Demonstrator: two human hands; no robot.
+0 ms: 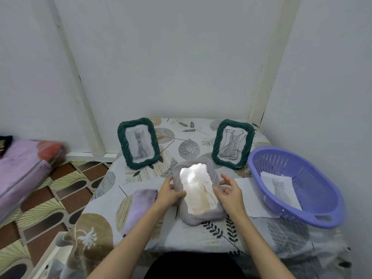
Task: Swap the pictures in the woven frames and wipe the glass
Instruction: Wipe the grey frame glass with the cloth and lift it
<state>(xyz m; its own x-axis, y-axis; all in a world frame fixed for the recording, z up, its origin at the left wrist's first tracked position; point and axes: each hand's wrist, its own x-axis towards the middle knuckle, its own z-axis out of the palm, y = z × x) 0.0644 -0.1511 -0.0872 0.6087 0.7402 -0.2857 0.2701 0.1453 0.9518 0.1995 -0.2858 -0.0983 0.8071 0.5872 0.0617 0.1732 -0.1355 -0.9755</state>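
1. The grey woven frame [198,193] lies at the centre of the frame on the tabletop [201,234], glass glaring.
2. The left hand [168,193] grips its left rim.
3. The right hand [229,191] hovers beside the right rim, fingers loosely spread.
4. Two green woven frames [138,143] [233,144] stand upright behind.

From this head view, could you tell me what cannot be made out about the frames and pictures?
- Grey woven frame: glare on the glass hides its picture.
- Right green frame: dark scribbled lines cover its picture.
- Picture in the purple basket: faint, partly behind the rim.
- Left hand grips the frame; right hand: contact unclear.
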